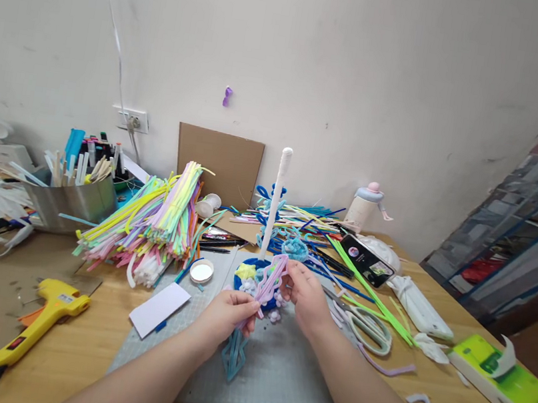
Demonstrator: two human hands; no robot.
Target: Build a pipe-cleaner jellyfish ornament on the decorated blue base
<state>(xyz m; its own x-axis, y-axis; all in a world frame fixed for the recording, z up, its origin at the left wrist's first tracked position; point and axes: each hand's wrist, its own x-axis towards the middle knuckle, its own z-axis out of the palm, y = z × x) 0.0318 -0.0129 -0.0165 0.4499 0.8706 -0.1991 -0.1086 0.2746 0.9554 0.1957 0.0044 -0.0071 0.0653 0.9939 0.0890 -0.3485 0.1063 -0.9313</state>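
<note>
Between my hands is a lilac-pink looped pipe-cleaner shape (270, 281). My left hand (233, 309) pinches its lower end with thumb and forefinger. At the upper right my right hand (303, 289) has its fingers closed at the shape's edge. Just behind stands a white wrapped stick (275, 206), upright on a round blue base (240, 279) with a yellow flower (246, 271) and small pale lilac blooms. The shape and my hands partly hide this base. A teal pipe-cleaner shape (234, 356) rests on the grey cutting mat (282, 385), below my left hand.
Left: a yellow glue gun (41, 322), a white card (160, 310) and a pile of coloured pipe cleaners (160, 219). Right: scissors (371, 331), a phone (366, 260), a green tissue pack (498, 377). At the back are a cardboard sheet (218, 164) and a bottle (363, 205).
</note>
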